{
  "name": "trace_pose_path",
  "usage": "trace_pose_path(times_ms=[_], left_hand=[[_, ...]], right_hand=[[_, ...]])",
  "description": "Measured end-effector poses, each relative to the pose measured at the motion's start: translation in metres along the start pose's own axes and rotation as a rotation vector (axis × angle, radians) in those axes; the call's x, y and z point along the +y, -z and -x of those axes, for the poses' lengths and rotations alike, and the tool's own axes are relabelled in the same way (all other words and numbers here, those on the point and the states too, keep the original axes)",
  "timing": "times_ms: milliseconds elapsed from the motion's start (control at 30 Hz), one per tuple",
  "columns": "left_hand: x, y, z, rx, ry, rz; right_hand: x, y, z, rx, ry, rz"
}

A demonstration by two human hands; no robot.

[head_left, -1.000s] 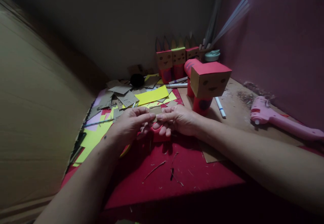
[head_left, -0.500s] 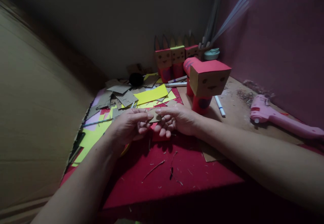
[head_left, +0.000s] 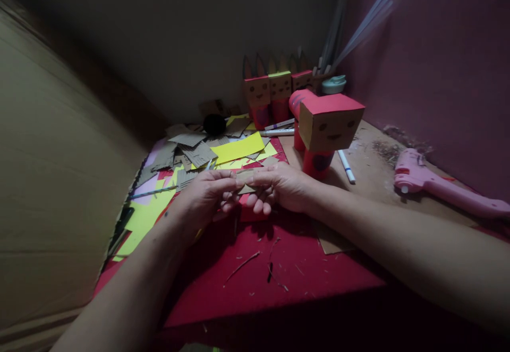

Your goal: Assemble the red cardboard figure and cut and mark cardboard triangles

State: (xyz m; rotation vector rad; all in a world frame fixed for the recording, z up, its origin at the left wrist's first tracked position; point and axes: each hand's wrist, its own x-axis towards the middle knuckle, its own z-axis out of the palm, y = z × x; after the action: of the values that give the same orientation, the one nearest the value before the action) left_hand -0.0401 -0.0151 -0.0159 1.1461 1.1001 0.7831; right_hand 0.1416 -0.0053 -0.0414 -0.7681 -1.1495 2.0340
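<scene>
Between both hands, over the red table surface (head_left: 303, 277), is a small piece of brown cardboard (head_left: 247, 182). My left hand (head_left: 209, 192) pinches its left side with thumb and fingers. Its right side is gripped by my right hand (head_left: 282, 187), thumb on top and the other fingers curled below. Part of the piece is hidden under the thumbs. Just beyond my right hand stands a cardboard animal figure (head_left: 329, 129) with a drawn face, a red top and red tube legs. A red paper piece (head_left: 253, 214) lies below the hands.
Cardboard scraps (head_left: 197, 153) and yellow paper (head_left: 239, 149) are heaped at the back left. Several box-headed figures (head_left: 257, 94) with pointed ears stand behind. A pink glue gun (head_left: 446, 187) lies at the right, near a white marker (head_left: 346, 167). A large cardboard sheet (head_left: 51, 155) borders the left.
Both thumbs have shifted slightly on the cardboard piece, and more of its top face shows between them. The hands have moved a little apart. The surrounding things stay where they were.
</scene>
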Motion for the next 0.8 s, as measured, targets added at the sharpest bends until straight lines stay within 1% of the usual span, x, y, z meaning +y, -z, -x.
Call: trace_pose_path(times_ms=[267, 367, 633, 800], left_hand=[[0.0015, -0.0017, -0.0002, -0.066, 0.006, 0.037], [0.0037, -0.0032, -0.0003, -0.083, -0.004, 0.043], [0.0011, -0.0043, -0.0002, -0.078, -0.014, 0.022], [-0.0009, -0.0032, 0.0001, -0.068, -0.056, -0.016]], right_hand=[[-0.0071, -0.0045, 0.0017, 0.101, -0.051, -0.032], [-0.0080, -0.0042, 0.0019, 0.115, -0.076, -0.054], [-0.0067, -0.0020, 0.0029, 0.052, -0.040, -0.027], [-0.0014, 0.0005, 0.0015, 0.015, 0.051, 0.060]])
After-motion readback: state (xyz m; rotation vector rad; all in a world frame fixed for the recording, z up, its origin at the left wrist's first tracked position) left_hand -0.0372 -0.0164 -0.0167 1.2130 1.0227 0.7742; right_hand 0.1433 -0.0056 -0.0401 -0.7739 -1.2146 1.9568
